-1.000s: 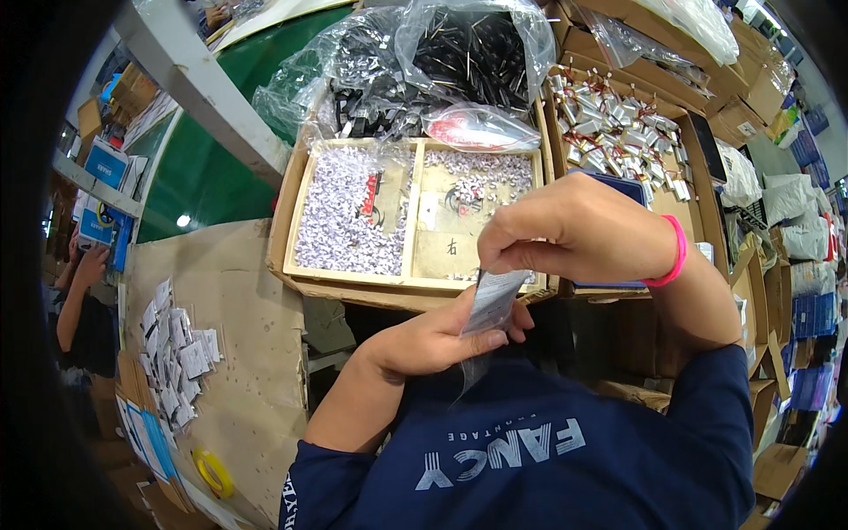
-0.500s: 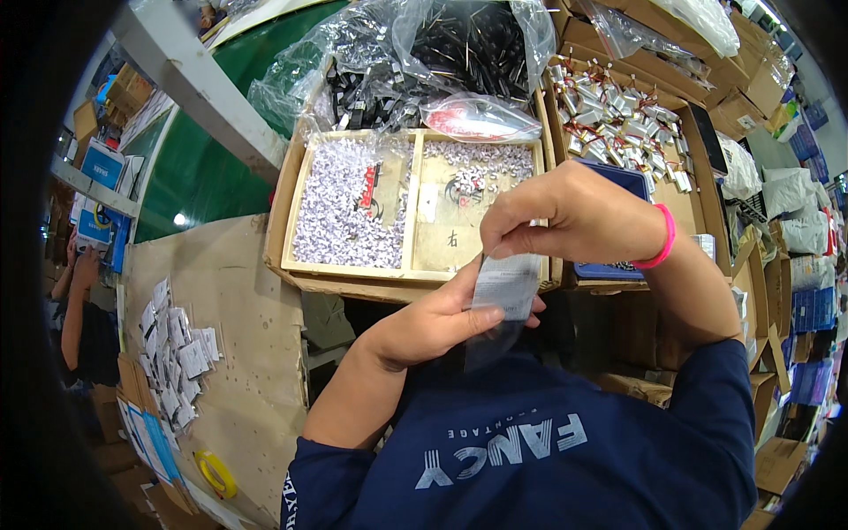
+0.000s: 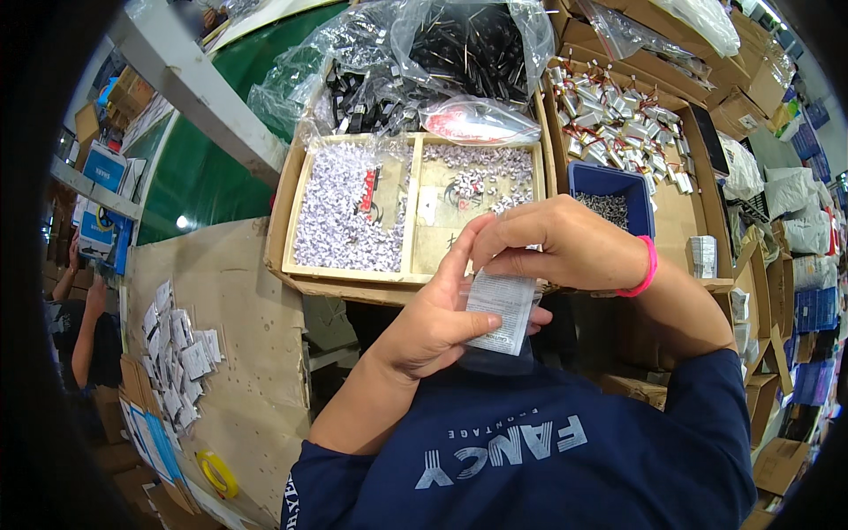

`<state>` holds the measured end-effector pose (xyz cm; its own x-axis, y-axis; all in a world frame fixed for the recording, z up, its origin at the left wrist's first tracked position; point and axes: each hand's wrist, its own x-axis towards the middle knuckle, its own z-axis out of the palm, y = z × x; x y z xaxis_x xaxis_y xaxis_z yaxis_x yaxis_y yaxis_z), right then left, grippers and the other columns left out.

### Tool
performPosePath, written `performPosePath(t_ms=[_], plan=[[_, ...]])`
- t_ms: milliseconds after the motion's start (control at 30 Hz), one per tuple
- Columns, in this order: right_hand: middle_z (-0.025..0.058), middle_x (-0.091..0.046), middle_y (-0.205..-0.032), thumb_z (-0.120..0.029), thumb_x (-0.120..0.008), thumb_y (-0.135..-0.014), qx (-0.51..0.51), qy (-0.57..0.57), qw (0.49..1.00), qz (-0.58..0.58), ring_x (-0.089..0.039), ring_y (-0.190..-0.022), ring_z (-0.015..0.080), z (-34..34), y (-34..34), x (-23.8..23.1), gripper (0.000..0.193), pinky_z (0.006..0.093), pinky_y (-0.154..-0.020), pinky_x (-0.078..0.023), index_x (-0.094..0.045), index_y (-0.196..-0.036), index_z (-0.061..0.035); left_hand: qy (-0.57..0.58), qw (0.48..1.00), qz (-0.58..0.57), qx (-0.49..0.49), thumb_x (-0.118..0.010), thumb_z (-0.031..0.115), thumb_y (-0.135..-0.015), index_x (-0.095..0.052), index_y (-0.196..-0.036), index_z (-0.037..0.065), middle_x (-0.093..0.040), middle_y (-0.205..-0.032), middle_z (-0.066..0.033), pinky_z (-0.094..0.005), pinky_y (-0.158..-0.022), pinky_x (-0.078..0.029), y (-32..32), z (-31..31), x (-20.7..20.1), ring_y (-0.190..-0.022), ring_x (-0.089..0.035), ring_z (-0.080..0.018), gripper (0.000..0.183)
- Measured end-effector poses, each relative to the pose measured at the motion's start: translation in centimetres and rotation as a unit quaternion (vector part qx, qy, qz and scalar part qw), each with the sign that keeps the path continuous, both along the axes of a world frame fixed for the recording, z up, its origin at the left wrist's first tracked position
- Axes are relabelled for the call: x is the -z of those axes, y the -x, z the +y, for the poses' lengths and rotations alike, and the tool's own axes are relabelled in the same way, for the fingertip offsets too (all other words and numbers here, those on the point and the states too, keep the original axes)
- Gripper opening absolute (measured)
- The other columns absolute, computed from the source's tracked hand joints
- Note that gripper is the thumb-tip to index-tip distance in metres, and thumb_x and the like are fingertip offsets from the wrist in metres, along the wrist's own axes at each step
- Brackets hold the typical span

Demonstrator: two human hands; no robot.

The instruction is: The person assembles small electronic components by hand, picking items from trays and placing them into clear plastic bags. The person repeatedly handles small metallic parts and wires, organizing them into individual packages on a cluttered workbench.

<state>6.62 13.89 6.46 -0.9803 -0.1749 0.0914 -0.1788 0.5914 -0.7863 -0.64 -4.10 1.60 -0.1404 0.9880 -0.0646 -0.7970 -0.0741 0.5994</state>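
In front of my chest, my left hand (image 3: 424, 331) grips a small clear plastic bag (image 3: 495, 360) with a folded printed leaflet (image 3: 502, 305) in it. The thumb presses across the leaflet's face, and fingertips show behind its right side. My right hand (image 3: 565, 243), with a pink band at the wrist, bends over the bag's top end. Its thumb and fingers are pinched together there, touching the bag's mouth; what lies between them is hidden. Beyond both hands stands a divided wooden tray (image 3: 412, 208) holding many tiny white pieces.
A blue bin (image 3: 649, 190) of small metal parts stands right of the tray, near a carton of wired silver packs (image 3: 618, 119). Behind are plastic bags of black parts (image 3: 468, 49). Filled packets (image 3: 181, 353) and yellow tape (image 3: 216, 474) lie left. A co-worker's arm (image 3: 84, 331) shows far left.
My right hand has come down and slightly left, uncovering the blue bin. The bag has turned, so the leaflet's printed face shows more fully. The co-worker's hand at far left has lowered.
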Motion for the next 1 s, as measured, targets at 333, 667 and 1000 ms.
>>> performPosePath(t_ms=[333,667,1000], plan=[[0.0084,-0.062,-0.100,-0.012,-0.070,-0.079,0.005,-0.040,0.995,0.092,-0.060,-0.091,0.0264,-0.4,-1.0,-0.2,0.015,0.0356,-0.076,-0.049,-0.063,-0.089,-0.0043,0.037,0.989,0.113,-0.087,-0.043,-0.020,-0.076,-0.005,-0.150,0.020,-0.045,-0.129,-0.0134,-0.0291,-0.090,-0.046,0.0,1.1,-0.5,-0.116,-0.049,-0.0192,0.092],[0.0068,-0.060,-0.085,-0.005,-0.071,-0.073,0.054,-0.108,0.982,0.145,-0.057,-0.081,0.0261,0.9,-1.8,-0.1,0.015,0.0348,-0.070,-0.048,-0.064,-0.087,-0.0074,0.072,0.997,0.034,-0.012,-0.051,-0.006,-0.084,-0.027,-0.140,0.005,-0.057,-0.115,-0.0178,-0.0390,-0.087,-0.050,-0.5,1.1,0.6,-0.099,-0.062,-0.0277,0.062],[0.0056,-0.063,-0.077,-0.016,-0.063,-0.083,0.110,-0.139,0.983,0.042,-0.063,-0.065,0.0258,1.1,-3.5,0.2,0.008,0.0341,-0.056,-0.049,-0.060,-0.088,-0.0106,0.109,0.990,0.093,0.009,-0.055,0.020,-0.092,-0.047,-0.119,0.002,-0.061,-0.097,-0.0130,-0.0412,-0.080,-0.054,-1.7,2.4,1.5,-0.095,-0.063,-0.0258,0.033]])
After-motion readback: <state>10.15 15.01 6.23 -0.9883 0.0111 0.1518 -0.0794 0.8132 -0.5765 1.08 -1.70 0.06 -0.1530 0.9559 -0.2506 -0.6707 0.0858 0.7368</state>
